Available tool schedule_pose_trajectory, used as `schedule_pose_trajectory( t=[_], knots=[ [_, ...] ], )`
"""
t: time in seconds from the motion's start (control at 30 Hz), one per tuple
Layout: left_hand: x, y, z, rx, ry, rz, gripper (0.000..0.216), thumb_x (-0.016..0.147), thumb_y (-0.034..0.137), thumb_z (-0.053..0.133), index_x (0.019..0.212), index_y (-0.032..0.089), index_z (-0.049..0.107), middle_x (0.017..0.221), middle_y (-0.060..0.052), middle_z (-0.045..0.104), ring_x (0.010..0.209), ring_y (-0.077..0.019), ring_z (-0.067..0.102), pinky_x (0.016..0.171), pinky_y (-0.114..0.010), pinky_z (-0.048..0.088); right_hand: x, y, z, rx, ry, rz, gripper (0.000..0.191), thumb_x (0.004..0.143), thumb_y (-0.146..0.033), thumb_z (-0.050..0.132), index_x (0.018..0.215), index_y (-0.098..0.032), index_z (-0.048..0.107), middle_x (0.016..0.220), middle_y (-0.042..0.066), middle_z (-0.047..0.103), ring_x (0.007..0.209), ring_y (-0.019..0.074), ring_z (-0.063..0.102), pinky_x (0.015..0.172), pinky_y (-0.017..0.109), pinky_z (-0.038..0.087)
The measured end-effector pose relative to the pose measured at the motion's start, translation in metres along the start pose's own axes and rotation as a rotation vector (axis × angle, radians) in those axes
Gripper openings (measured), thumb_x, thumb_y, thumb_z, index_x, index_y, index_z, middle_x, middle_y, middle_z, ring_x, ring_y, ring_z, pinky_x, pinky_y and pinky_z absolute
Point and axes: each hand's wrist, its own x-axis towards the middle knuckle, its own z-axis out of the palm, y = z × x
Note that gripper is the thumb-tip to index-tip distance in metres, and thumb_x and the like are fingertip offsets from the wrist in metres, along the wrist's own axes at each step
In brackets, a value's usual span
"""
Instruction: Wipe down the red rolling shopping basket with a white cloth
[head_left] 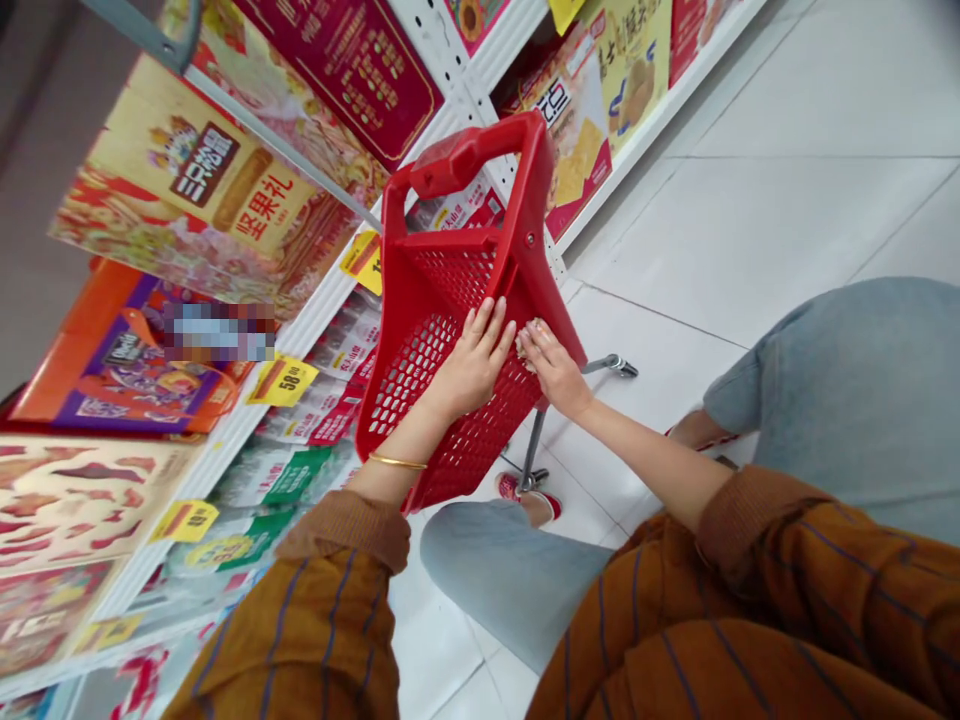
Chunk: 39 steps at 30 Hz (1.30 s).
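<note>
A red shopping basket with perforated walls and a thick handle stands tilted in view, on metal legs with small casters. My left hand lies over the basket's near side, its fingers stretched out and slightly spread, with a gold bangle on the wrist. Close by on the right, my right hand presses against the outside of the same side. Under its fingertips shows a small pale crumpled cloth or tissue, mostly covered by the fingers.
Shelves with boxed snacks and yellow price tags run along the left. Bottled drinks sit on the shelf beside the basket. White floor tiles extend to the right. My denim-covered knees flank the basket's near end.
</note>
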Motion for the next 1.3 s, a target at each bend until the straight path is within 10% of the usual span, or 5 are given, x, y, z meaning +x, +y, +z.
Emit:
schedule_pose_trajectory(
  t=[0.37, 0.73, 1.3],
  knots=[
    [0.001, -0.014, -0.016, 0.058, -0.222, 0.314, 0.036, 0.088, 0.026, 0.048, 0.119, 0.015, 0.065, 0.125, -0.011, 0.066, 0.127, -0.0271, 0.054, 0.117, -0.056, 0.029, -0.03, 0.023, 0.009, 0.018, 0.033, 0.022, 0.06, 0.099, -0.013, 0.038, 0.152, -0.031, 0.015, 0.157, 0.006, 0.029, 0.148, 0.0202, 0.016, 0.118, 0.047, 0.033],
    [0.0, -0.011, -0.008, 0.01, -0.165, 0.223, 0.033, 0.087, 0.022, 0.047, 0.111, 0.013, 0.068, 0.115, -0.013, 0.071, 0.117, -0.0263, 0.061, 0.115, -0.055, 0.031, 0.009, -0.013, 0.033, 0.09, 0.064, 0.141, 0.055, 0.1, -0.018, 0.032, 0.152, -0.029, 0.019, 0.157, 0.003, 0.029, 0.148, 0.0207, 0.015, 0.122, 0.049, 0.026],
    [0.001, -0.007, -0.002, 0.017, -0.195, 0.14, 0.036, 0.086, 0.022, 0.046, 0.112, 0.01, 0.068, 0.122, -0.015, 0.067, 0.116, -0.0285, 0.061, 0.105, -0.052, 0.041, -0.05, 0.016, 0.049, 0.076, -0.029, 0.23, 0.052, 0.1, -0.015, 0.029, 0.15, -0.027, 0.026, 0.156, 0.005, 0.032, 0.149, 0.0174, 0.012, 0.122, 0.046, 0.024]
  ],
)
